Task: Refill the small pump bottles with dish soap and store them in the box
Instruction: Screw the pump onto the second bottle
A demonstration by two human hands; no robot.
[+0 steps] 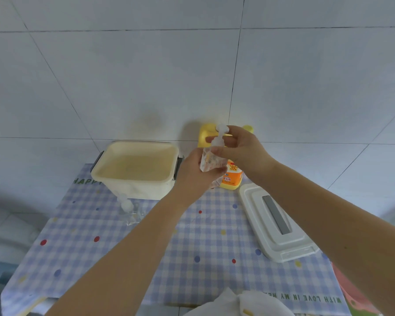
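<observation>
A white tiled wall is rising behind a table (214,236) covered in a blue checked cloth with coloured dots. At the table's 11 o'clock corner a cream box (135,169) is standing open and nothing is showing inside it; its grey-handled lid (276,222) is lying flat toward 3 o'clock. A yellow soap jug (228,176) is standing at 12 o'clock against the wall, partly hidden behind the hands.

The left hand (192,176) is wrapping its fingers around the body of a clear pump bottle (211,161), holding it above the cloth in front of the jug. The right hand (240,147) is pinching the bottle's white pump collar from the 3 o'clock side, fingertips closed on it. The bottle's long axis is running nearly upright, leaning slightly, with the pump head at 12 o'clock and the base down in the left palm. Judging by this grip, the pump is being twisted about that axis, either on or off; which one cannot be told.

A second clear pump bottle (130,210) is standing just in front of the box, at 7 o'clock from it and nearer the left hand.
</observation>
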